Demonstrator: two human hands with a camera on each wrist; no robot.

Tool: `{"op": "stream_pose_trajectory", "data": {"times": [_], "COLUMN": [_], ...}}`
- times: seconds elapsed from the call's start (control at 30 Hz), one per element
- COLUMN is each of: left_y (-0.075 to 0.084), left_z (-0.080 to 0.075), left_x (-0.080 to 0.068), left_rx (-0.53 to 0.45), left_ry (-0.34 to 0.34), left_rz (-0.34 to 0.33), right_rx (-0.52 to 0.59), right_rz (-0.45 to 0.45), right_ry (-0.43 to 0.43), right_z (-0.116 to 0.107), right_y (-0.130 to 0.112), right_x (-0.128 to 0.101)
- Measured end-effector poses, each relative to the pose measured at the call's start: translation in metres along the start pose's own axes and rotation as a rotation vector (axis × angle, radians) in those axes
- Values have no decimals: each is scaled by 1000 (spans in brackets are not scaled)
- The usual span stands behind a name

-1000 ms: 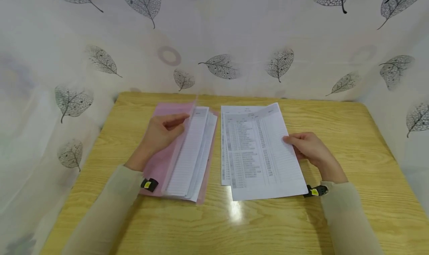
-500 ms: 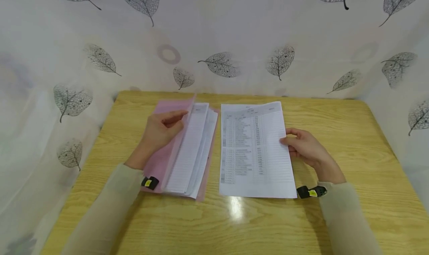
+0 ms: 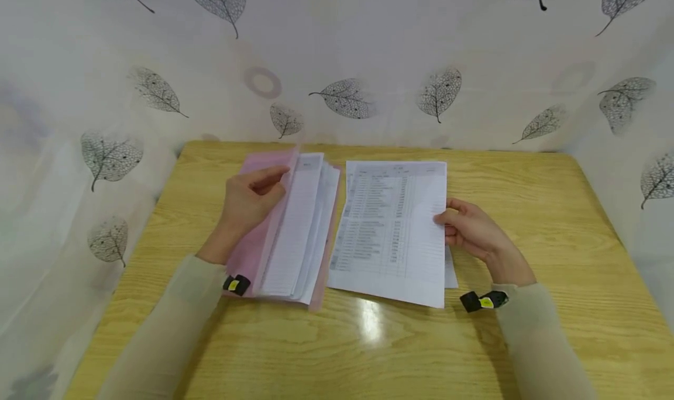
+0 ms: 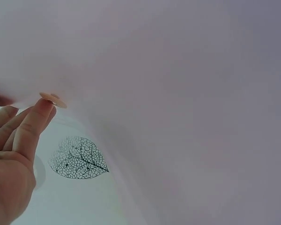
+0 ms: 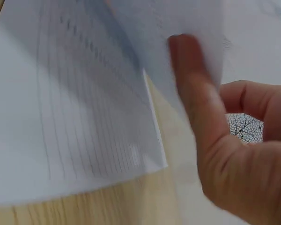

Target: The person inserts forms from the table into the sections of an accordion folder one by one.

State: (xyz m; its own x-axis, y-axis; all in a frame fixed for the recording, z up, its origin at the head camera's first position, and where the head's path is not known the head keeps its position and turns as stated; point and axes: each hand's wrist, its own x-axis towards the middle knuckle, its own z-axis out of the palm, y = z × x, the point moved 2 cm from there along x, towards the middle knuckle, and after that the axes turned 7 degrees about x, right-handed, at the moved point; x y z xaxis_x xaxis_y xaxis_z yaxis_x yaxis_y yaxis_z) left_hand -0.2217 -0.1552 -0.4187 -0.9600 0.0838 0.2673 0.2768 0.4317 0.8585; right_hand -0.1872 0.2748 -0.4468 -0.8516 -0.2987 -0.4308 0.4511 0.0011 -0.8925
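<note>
Since a second ago the printed sheet (image 3: 392,230) has swung: its near end now angles toward the pink folder (image 3: 258,236), and it has come up off the other sheet (image 3: 450,271) beneath it, whose corner shows at the right. The right hand (image 3: 474,233) pinches this top sheet at its right edge, thumb on top and fingers curled under; the right wrist view shows the thumb (image 5: 192,89) pressed to the lifted paper. The left hand (image 3: 247,204) has barely shifted. It holds the folder's front cover (image 3: 276,213) raised, fingertips (image 4: 35,122) against the translucent flap, so the pocket gapes over the stack of pages (image 3: 300,236) already inside. Folder and sheet lie side by side on the wooden tabletop (image 3: 368,341), near each other at the front, the sheet outside the folder.

The risks, as I judge them: held by one edge only, the sheet could sag and catch its leading corner on the stacked pages, creasing or pushing them askew. If the left hand lets the cover droop, the opening closes on the paper. The sheet below may also drag along.
</note>
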Motion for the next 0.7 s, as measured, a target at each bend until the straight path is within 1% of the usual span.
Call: {"op": "stream_pose_trajectory", "data": {"times": [0.13,0.17,0.2,0.23,0.3,0.37,0.5,0.57,0.7], "left_y": [2,2,3,3,3,3,3,3,3], "left_z": [0,0,-1,-1,-1,0,1,1,1], "left_x": [1,1,0,0,1,1,2,3,4], "left_rx": [6,11,15,18,24,27,35,37,50], "left_ry": [20,23,30,38,55,73,117,133,142], "left_rz": [-1,-2,-3,-2,0,7,22,27,27], "right_rx": [-362,-425,-454,-457,-423,-364,-224,-177,-125], "right_rz": [52,61,61,58,42,24,6,3,-4], "right_ry": [111,131,134,133,128,117,67,40,12], "right_z": [1,1,0,0,-1,-2,-3,-4,-1], "right_y": [1,1,0,0,-2,-4,-4,-2,0], "right_x": [0,0,0,-1,-2,-4,-4,-3,-1]}}
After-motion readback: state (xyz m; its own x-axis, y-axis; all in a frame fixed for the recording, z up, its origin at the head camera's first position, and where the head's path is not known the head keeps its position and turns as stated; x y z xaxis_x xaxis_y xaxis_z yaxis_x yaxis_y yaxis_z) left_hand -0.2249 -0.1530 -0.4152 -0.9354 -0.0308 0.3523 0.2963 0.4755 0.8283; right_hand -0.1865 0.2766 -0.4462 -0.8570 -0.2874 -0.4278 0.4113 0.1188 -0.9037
